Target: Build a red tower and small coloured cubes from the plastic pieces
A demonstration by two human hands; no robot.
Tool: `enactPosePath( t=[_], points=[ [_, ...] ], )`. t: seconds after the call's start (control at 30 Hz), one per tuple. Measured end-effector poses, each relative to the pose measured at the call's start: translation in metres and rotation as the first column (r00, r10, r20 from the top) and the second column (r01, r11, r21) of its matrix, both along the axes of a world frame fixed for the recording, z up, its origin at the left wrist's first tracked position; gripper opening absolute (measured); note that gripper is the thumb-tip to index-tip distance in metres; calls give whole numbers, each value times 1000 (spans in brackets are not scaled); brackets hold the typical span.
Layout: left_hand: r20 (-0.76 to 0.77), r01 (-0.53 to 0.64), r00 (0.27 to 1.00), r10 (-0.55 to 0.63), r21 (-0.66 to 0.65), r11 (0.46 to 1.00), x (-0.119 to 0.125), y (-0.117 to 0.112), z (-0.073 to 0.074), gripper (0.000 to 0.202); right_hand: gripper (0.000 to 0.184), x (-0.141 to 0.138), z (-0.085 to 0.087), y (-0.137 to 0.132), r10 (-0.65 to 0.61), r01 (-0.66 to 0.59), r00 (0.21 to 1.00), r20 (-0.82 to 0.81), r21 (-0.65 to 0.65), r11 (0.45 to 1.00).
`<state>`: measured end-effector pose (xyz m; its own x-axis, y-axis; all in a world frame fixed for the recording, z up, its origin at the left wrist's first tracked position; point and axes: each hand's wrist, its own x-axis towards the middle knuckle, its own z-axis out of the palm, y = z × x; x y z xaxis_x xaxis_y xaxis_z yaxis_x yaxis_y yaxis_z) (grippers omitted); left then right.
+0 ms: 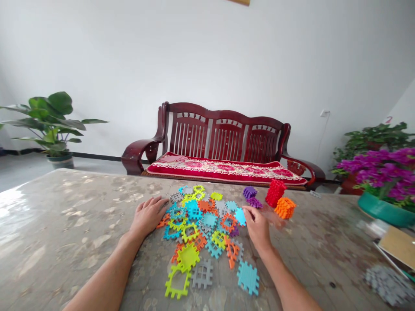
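Observation:
A loose pile of notched, interlocking plastic tiles in blue, lime, orange and grey covers the middle of the table. My left hand lies at the pile's left edge, fingers stretched out and holding nothing. On the other side, my right hand pinches a light blue tile at the pile's right edge. Beyond that hand are stacks of the same kind of piece: purple, red and orange. A single blue tile lies nearer to me, apart from the pile.
A heap of grey tiles and a tan box sit at the table's right edge. Purple flowers in a teal pot stand behind them. Past the table is a wooden bench; a potted plant stands left.

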<state>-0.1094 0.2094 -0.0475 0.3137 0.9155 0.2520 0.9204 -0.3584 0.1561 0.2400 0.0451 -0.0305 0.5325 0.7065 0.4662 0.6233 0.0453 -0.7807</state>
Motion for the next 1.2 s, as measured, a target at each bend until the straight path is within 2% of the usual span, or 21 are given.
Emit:
enactPosePath(
  t=[0.1,0.2,0.3,0.47,0.77,1.0,1.2],
  points=[
    [-2,1,1000,-1,-6,1000,-1,1,-1,43,44,8,-5,3,-44,46,998,-35,49,998],
    [6,2,1000,-2,-11,1000,-1,2,-2,44,46,12,-12,5,-31,31,999,-42,7,999],
    [13,1,1000,-1,-8,1000,-1,2,-2,44,43,9,-16,5,0,4,997,84,-40,999],
    [6,-1,1000,1,-5,1000,-1,2,-2,44,42,1,-15,1,16,25,955,296,-135,991],
    [13,7,1000,-7,-2,1000,-1,3,-4,45,45,-1,-5,-1,10,180,864,504,-328,927],
    [29,-6,1000,6,-2,1000,-1,4,-4,43,45,2,-7,4,-22,207,860,510,-309,928],
    [-4,-17,1000,17,0,1000,-1,5,-6,44,42,-1,-4,6,-13,232,809,588,-299,926]
  ],
)
